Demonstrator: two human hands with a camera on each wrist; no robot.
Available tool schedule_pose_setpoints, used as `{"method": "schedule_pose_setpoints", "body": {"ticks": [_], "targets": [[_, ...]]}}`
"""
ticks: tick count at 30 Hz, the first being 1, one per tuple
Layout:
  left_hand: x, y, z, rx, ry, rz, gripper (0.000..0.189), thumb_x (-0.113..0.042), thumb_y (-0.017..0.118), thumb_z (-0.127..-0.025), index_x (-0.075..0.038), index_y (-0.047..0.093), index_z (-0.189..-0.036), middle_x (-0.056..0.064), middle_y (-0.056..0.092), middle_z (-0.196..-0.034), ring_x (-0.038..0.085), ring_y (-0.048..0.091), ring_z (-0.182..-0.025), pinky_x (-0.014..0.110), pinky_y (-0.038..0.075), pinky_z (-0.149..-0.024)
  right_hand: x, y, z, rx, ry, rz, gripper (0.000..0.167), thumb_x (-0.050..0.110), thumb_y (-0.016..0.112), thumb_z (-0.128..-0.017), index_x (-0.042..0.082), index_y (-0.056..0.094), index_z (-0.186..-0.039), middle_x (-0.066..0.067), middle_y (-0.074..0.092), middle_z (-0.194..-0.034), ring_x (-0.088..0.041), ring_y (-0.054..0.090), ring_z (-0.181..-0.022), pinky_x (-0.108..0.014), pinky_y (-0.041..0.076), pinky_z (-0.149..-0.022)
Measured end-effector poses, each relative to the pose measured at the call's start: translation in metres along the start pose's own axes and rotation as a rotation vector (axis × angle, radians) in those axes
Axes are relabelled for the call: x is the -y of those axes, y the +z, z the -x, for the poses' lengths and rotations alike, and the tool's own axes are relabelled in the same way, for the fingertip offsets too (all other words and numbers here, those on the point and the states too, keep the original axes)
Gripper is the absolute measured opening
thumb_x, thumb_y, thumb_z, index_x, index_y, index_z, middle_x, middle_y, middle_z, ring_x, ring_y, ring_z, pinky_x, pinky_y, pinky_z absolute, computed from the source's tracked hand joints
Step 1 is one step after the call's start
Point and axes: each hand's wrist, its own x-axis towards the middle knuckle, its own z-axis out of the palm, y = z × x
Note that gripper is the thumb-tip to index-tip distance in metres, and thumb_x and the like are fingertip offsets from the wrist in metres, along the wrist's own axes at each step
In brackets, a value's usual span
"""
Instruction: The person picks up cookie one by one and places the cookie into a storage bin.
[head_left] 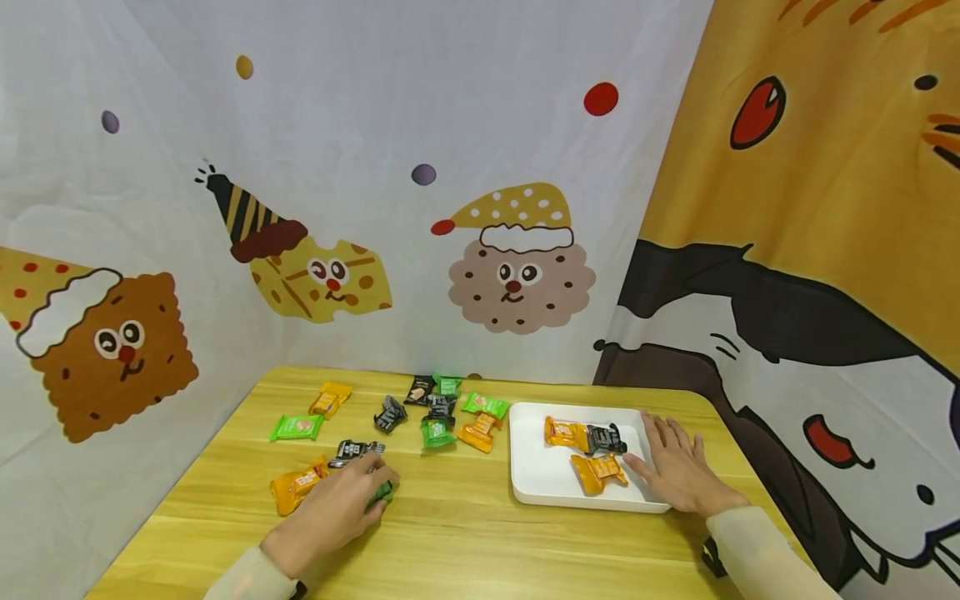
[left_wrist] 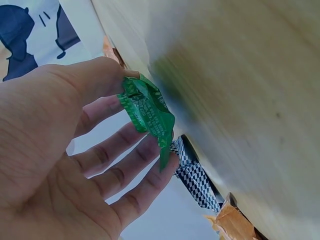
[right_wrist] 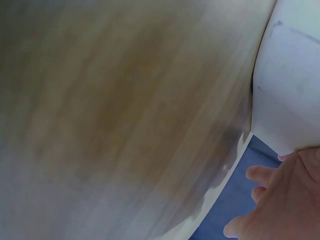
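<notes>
Between thumb and fingers, my left hand [head_left: 333, 506] pinches a green wrapped snack [left_wrist: 150, 112] just over the table at the front left. A black snack packet [head_left: 357, 450] lies right beyond its fingers, and an orange packet [head_left: 296, 487] is to its left. My right hand [head_left: 684, 468] rests with spread fingers on the right rim of a white tray [head_left: 534, 482], thumb reaching over the inside. In that tray lie an orange packet [head_left: 564, 432], a black packet [head_left: 604, 438] touching it, and another orange packet [head_left: 598, 473] nearer the front.
Several green, black and orange packets [head_left: 439, 408] cluster left of the tray. Farther left are a green packet [head_left: 297, 427] and a yellow-orange one [head_left: 331, 399]. A printed cloth [head_left: 420, 275] hangs behind the wooden table [head_left: 465, 533].
</notes>
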Motion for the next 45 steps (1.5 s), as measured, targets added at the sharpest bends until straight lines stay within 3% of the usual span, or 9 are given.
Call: {"method": "schedule_pose_setpoints", "body": {"ticks": [14,23,34,45], "targets": [[-0.004,-0.001,-0.007,-0.004,-0.015,0.018,0.032,-0.015,0.093,-0.100,-0.015,0.084,-0.131,0.005,0.071,-0.122,0.007,0.061,-0.083,0.019,0.048,-0.061,0.001,-0.002,0.001,0.000,-0.004,-0.001,0.103,0.068,0.053,-0.118,0.000,0.015,-0.185,-0.043,0.024,-0.185,-0.071,0.016,-0.171,-0.100,0.008,-0.128],[-0.007,0.000,-0.015,-0.007,-0.002,-0.008,0.032,-0.019,0.092,-0.102,-0.015,0.084,-0.133,0.005,0.074,-0.126,0.008,0.068,-0.089,0.022,0.059,-0.067,0.002,-0.002,0.002,0.003,-0.001,-0.005,0.103,0.068,0.053,-0.118,0.001,0.015,-0.185,-0.043,0.023,-0.185,-0.071,0.015,-0.172,-0.100,0.007,-0.128],[-0.018,-0.006,-0.030,-0.029,0.029,-0.002,0.039,-0.018,0.091,-0.103,-0.010,0.082,-0.140,0.010,0.074,-0.130,0.004,0.061,-0.077,0.018,0.050,-0.059,0.002,-0.002,0.002,-0.004,-0.007,-0.002,0.104,0.068,0.055,-0.118,0.000,0.015,-0.185,-0.044,0.024,-0.185,-0.072,0.016,-0.171,-0.100,0.008,-0.128],[-0.032,-0.004,-0.051,-0.060,0.076,0.000,0.039,-0.018,0.091,-0.102,-0.010,0.082,-0.139,0.010,0.076,-0.130,0.012,0.070,-0.087,0.019,0.060,-0.067,0.002,-0.003,0.001,0.007,-0.001,0.007,0.105,0.069,0.054,-0.118,0.001,0.013,-0.186,-0.043,0.023,-0.185,-0.072,0.016,-0.171,-0.100,0.008,-0.128]]}}
